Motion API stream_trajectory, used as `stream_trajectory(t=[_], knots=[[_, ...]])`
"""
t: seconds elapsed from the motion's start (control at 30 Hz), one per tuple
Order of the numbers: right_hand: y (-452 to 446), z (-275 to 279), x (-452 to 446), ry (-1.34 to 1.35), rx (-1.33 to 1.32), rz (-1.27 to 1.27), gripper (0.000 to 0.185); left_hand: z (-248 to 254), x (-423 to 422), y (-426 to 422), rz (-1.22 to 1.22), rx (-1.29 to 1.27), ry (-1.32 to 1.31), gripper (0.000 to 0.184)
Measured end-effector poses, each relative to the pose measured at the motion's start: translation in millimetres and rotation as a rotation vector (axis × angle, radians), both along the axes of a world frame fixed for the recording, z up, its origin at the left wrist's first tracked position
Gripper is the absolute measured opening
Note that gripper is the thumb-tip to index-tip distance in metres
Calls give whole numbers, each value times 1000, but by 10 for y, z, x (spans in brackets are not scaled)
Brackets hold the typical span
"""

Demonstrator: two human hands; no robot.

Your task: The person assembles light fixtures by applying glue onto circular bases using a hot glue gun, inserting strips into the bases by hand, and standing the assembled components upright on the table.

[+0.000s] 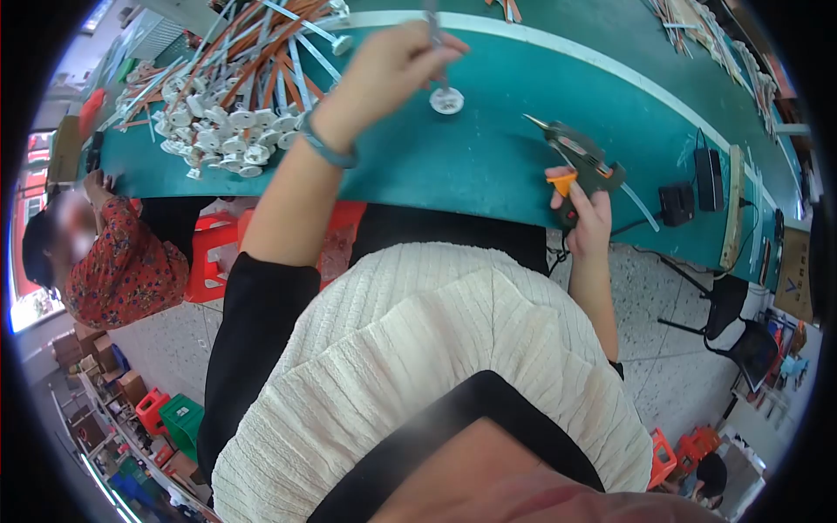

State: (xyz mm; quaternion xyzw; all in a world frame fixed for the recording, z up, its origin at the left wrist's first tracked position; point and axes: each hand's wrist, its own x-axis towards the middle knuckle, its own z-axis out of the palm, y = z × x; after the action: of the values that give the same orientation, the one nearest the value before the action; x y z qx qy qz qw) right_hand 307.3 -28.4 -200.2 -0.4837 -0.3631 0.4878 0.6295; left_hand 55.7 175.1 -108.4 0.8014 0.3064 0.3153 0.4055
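1. Glue gun (586, 155) up on the right, and the right hand (588, 213) has it firmly, fingers wrapped around the handle by the orange trigger (562, 181)!
2. Its nozzle points up and leftward over the green table (488, 170), well apart from the white disc (446, 101); a pale glue stick (641, 207) pokes out behind.
3. Across to the left hand (397, 65), a blur here, pinching a greyish strip (432, 28) between thumb and fingers.
4. That disc sits at the strip's lower end, just below the fingertips; whether it touches the tabletop, I cannot tell.
5. Beside the left forearm, a big heap of strips with round white bases (227, 135), bases facing the near edge.
6. Far left, a co-worker in a red floral top (131, 261), one hand (100, 185) at the table's edge.
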Motion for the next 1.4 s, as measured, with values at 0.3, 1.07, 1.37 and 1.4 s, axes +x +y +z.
stream_trajectory(t=[0.3, 1.07, 1.37, 1.4], knots=[[123, -20, -372, -366, -36, 20, 30, -548, 172, -46, -48, 384, 62, 13], [348, 20, -562, -743, -45, -19, 28, -531, 202, 8, -85, 427, 100, 14], [335, 38, -573, -756, -33, -34, 29, -554, 209, 5, -70, 424, 86, 14], [329, 38, -569, -752, -47, -29, 29, -551, 207, 0, -70, 418, 84, 13]])
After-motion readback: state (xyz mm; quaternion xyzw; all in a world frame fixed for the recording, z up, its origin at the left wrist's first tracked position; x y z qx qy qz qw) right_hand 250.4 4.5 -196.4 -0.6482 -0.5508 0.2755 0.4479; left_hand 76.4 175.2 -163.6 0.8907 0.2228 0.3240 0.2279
